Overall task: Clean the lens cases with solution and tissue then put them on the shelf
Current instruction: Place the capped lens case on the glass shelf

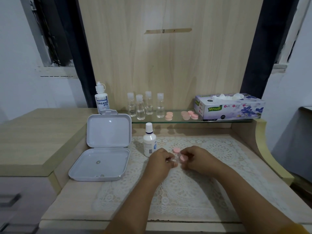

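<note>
Low centre of the frame, over the mat (211, 166), both the left hand (161, 160) and right hand (195, 158) pinched a pink case (179, 156), likely to unscrew its caps, bottle (149, 141) close by.

Both hands meet over the lace mat (194, 183): left hand (160, 160) and right hand (195, 157) pinch a pink lens case (179, 155) between them. White solution bottle (149, 141) stands upright at 10 o'clock, just beside the left hand. Open grey tin (101, 149) farther toward 9 o'clock. Glass shelf (177, 121) at 12 o'clock carries four clear vials (146, 105), pink cases (188, 114) and a tissue box (229, 107).
</note>
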Motion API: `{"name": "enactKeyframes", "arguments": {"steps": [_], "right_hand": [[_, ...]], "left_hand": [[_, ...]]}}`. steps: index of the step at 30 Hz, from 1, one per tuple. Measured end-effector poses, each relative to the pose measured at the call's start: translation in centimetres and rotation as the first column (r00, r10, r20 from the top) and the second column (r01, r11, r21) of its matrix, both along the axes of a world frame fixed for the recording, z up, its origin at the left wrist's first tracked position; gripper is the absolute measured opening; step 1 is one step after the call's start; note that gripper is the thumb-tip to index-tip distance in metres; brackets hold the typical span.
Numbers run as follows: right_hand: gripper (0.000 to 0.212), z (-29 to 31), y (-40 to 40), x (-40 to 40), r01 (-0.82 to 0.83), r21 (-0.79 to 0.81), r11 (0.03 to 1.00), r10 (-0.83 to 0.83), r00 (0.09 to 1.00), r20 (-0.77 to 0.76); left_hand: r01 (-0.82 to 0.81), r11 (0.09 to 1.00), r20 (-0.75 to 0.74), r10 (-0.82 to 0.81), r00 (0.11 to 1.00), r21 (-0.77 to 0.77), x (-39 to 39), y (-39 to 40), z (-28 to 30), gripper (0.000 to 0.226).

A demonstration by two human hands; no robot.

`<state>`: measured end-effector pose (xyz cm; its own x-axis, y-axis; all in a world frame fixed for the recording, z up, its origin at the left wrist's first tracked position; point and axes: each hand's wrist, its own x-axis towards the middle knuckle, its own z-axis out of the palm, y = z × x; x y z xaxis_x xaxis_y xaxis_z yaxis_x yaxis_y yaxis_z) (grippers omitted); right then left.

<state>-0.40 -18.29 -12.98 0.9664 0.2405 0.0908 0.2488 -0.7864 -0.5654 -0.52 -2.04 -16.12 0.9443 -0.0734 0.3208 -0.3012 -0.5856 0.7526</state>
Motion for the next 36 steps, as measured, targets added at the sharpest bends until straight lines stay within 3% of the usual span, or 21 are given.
{"name": "enactKeyframes", "arguments": {"steps": [3, 10, 21, 25, 30, 36], "right_hand": [[0.035, 0.2, 0.2, -0.1, 0.1, -0.035, 0.994, -0.1, 0.995, 0.018], [0.018, 0.4, 0.1, -0.6, 0.065, -0.005, 0.998, -0.064, 0.998, 0.02], [0.025, 0.5, 0.1, -0.4, 0.039, 0.016, 0.999, -0.039, 0.999, -0.009], [0.025, 0.5, -0.2, 0.4, 0.12, 0.091, 0.989, -0.12, 0.993, -0.008], [0.03, -0.5, -0.1, 1.6, 0.246, 0.025, 0.969, -0.248, 0.966, 0.072], [0.029, -1.2, 0.0, 1.8, 0.254, 0.07, 0.965, -0.26, 0.962, 0.084]], "left_hand": [[0.002, 1.0, 0.011, -0.002, 1.0, 0.006, 0.0, 0.0, 0.1, 0.03], [0.014, 1.0, 0.01, -0.014, 1.0, -0.003, -0.2, 0.2, 0.1, 0.031], [0.015, 1.0, 0.006, -0.015, 1.0, -0.012, -0.2, 0.3, 0.1, 0.031], [0.025, 0.999, 0.008, -0.025, 1.0, -0.026, -0.3, 0.3, 0.1, 0.029], [0.027, 0.999, 0.023, -0.026, 0.999, -0.034, -0.3, 0.3, 0.1, 0.025], [0.017, 1.0, 0.038, -0.016, 0.999, -0.015, -0.2, 0.3, 0.0, 0.034]]}}
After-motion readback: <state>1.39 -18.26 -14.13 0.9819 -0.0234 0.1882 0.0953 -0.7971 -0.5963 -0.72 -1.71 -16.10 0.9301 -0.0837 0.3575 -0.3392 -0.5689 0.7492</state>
